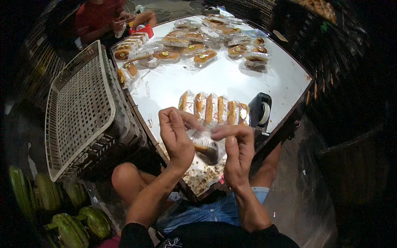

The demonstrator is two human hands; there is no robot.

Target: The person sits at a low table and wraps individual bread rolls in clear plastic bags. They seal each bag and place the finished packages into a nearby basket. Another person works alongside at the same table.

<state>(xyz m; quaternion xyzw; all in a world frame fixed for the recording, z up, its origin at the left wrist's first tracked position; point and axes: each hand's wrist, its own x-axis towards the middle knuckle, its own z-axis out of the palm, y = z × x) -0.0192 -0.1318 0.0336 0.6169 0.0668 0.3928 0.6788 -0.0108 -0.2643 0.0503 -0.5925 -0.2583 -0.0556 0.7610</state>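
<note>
Between my two hands hangs a bread roll in a clear plastic bag (204,145), tilted above the near corner of the white table. My left hand (176,136) has its fingers bent at the bag's upper left side. At the upper right side, my right hand (238,152) grips the plastic with curled fingers. Motion blurs the fingertips and the bag's top. Just beyond my hands stands a row of wrapped bread rolls (211,108), side by side. To the right of that row is a black tape dispenser (260,110) with a roll of tape.
Many more wrapped rolls (192,48) cover the far side of the white table (211,80). Stacked plastic crates (83,93) adjoin its left edge. A red tape dispenser (144,30) sits near another person (99,18). Green fruits (68,229) lie on the floor at lower left.
</note>
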